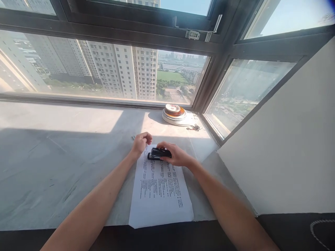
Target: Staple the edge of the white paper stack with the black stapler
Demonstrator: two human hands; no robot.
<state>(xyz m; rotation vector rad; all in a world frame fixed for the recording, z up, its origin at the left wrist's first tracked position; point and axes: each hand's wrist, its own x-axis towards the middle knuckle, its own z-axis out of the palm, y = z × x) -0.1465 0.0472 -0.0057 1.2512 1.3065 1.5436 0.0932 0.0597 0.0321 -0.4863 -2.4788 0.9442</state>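
A printed sheet of paper lies on the grey stone window ledge, its near edge reaching the ledge's front. A black stapler rests across the sheet's far end. My right hand is curled over the stapler's right side and grips it. My left hand sits just beyond the sheet's far left corner, fingers curled in a loose fist; whether it pinches the paper's corner is unclear.
A stack of plates stands at the ledge's far right corner by the window, with a small dark bunch of objects beside it. A white wall panel closes the right side. A dark surface runs along the front.
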